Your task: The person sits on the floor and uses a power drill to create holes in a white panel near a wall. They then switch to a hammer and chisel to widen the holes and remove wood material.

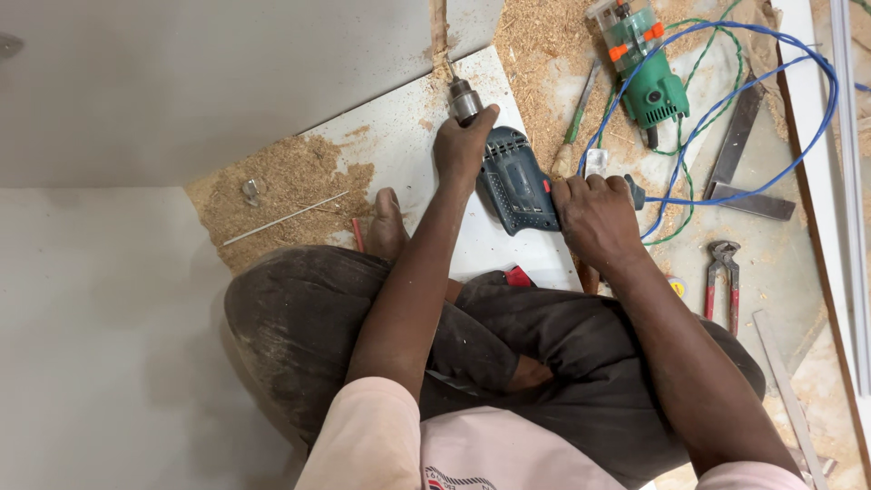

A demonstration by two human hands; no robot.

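Hands on a dark teal power drill (517, 186), lying flat near the centre of a white board (399, 136) and pointing toward 11 o'clock. Left hand (463, 145) clenched round the front of the drill, fingers wrapped just behind the metal chuck (464, 100) at 12 o'clock of the hand. Right hand (594, 218) closed on the rear grip at 3 o'clock of the drill body, knuckles up. Thin bit (449, 68) out of the chuck, tip at the board's edge amid sawdust, just below a narrow wooden strip (439, 23).

Bare foot (388, 227) pressed on the board at 8 o'clock of the drill, knees folded beneath in dark dusty trousers (299, 327).

Heap of sawdust (281, 195) at 9 o'clock of the foot, with a small metal fitting (251, 189) and a thin pale rod (286, 218) lying on it.

Green and clear trimmer router (640, 63) at 1 o'clock of the drill, well apart from the hands. Blue cable (798, 136) looped from it down past the right hand, twisted green cord (708, 109) alongside. Green-handled screwdriver (576, 113) between drill and router. Steel square (739, 172) at 3 o'clock of the right hand; red-handled pincers (721, 277) at 4 o'clock, on the dusty floor.
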